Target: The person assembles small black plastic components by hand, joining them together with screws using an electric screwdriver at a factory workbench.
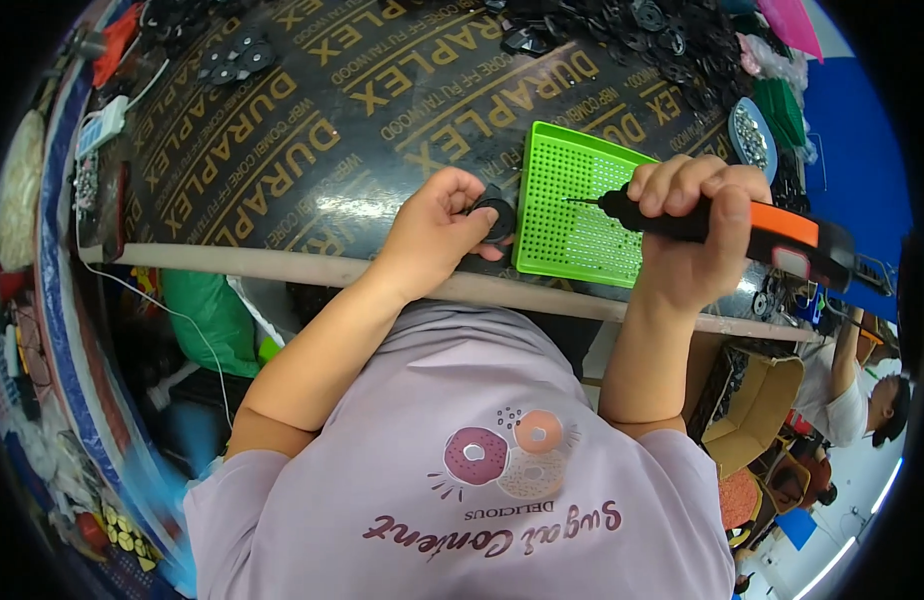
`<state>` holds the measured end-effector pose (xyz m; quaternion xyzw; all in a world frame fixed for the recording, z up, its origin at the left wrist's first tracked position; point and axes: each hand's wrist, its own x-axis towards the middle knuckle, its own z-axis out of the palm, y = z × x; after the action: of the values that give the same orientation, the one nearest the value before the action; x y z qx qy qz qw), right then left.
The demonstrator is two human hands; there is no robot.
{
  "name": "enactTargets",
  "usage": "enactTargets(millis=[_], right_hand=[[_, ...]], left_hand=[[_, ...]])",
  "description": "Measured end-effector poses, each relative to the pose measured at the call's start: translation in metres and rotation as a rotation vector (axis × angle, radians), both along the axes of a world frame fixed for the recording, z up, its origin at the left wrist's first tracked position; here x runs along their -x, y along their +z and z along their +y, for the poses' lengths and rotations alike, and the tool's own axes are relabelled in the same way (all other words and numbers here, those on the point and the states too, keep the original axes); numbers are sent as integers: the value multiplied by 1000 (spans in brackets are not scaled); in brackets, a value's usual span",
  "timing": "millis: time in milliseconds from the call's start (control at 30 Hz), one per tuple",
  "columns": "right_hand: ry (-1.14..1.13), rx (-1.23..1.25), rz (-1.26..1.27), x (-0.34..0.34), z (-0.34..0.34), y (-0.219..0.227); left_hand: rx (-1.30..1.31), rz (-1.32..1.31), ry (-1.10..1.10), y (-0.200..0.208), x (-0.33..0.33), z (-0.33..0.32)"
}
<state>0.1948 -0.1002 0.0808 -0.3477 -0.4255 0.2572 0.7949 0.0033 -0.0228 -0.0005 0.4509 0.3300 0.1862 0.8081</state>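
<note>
Between the thumb and fingers of my left hand (422,235) is a round black plastic part (499,214), held over the table just left of a green perforated basket (557,240). My right hand (697,225) is wrapped round a black and orange electric screwdriver (785,226). The tool lies roughly level, its thin bit pointing left above the basket and apart from the black part. Inside the basket I see only its holed bottom; the side under my right hand is hidden.
A pale blue bowl of small metal pieces (750,135) stands beyond my right hand. Many black plastic parts (672,60) are heaped at the far right, with a smaller group (237,58) at the far left. A white cable (197,325) hangs over the table's left front edge.
</note>
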Motion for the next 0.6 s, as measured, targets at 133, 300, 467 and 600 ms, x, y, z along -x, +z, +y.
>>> enactTargets(millis=[133, 300, 467, 600], right_hand=[[159, -71, 41, 28, 19, -2], [168, -23, 4, 44, 29, -11], [135, 29, -19, 45, 32, -17], [122, 42, -21, 48, 32, -19]], left_hand=[[54, -24, 34, 2, -1, -1], [23, -40, 62, -1, -2, -2], [17, -32, 65, -3, -1, -2], [23, -32, 70, -5, -1, -2]])
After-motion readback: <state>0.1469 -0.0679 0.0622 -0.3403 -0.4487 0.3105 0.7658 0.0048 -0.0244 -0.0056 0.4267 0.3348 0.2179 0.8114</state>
